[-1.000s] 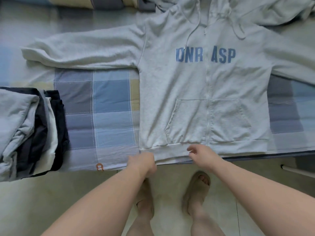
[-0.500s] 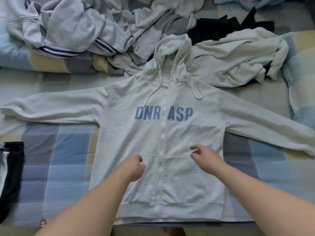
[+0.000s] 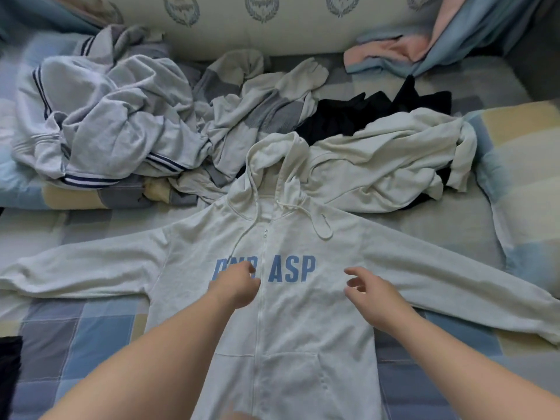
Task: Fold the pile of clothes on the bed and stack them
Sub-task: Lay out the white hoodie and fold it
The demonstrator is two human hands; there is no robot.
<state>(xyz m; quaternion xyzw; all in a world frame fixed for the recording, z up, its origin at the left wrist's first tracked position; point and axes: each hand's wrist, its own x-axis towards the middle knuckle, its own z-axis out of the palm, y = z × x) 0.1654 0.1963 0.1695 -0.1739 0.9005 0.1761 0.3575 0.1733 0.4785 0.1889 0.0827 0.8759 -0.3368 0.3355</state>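
A white zip hoodie with blue chest lettering lies flat, front up, on the checked bed sheet, both sleeves spread out sideways and the hood pointing away from me. My left hand hovers over the left part of the lettering, fingers loosely curled and holding nothing. Over the hoodie's right chest is my right hand, fingers apart and empty. Behind the hood lies the unfolded pile: grey garments with navy stripes, a cream garment and a black one.
A dark folded item shows at the left edge, part of the stack there. A patterned pillow lies along the back, with pink and blue cloth at the back right. Another checked pillow sits at the right.
Both hands have moved from the hoodie's hem up over the pocket to the chest. My view has tilted up from the floor and bed edge to the pile.
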